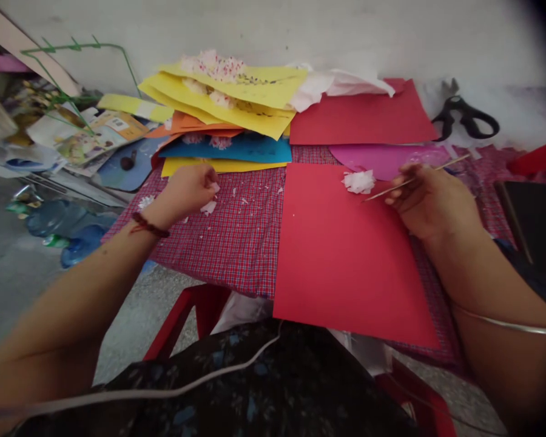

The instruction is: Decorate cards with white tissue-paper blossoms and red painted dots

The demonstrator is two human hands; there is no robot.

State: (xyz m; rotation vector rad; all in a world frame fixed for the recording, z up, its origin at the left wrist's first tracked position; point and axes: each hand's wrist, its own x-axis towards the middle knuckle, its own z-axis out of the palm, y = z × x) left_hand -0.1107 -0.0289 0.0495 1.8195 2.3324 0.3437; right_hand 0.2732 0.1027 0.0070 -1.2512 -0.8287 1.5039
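My left hand (pixel 193 188) is closed in a pinch over the checked tablecloth, with a small white paper scrap (pixel 215 187) at its fingertips. Another white scrap (pixel 208 208) lies just below it. In my right hand (pixel 430 194) is a thin wooden stick (pixel 386 191), held slantwise, its tip pointing left over a red sheet of paper (pixel 346 261). A crumpled white paper tuft (pixel 359 181) sits near the top of that sheet, close to the stick's tip. A white fringed tuft (pixel 146 202) lies left of my left wrist.
Stacked yellow sheets (pixel 273 91) with pinkish-white tufts stand at the back, above orange and blue sheets (pixel 255 149). Black-handled scissors (pixel 466 118) lie back right, near a purple sheet (pixel 382 158). A dark flat object (pixel 534 218) is at the right. Plastic bottles (pixel 59 218) stand on the floor left.
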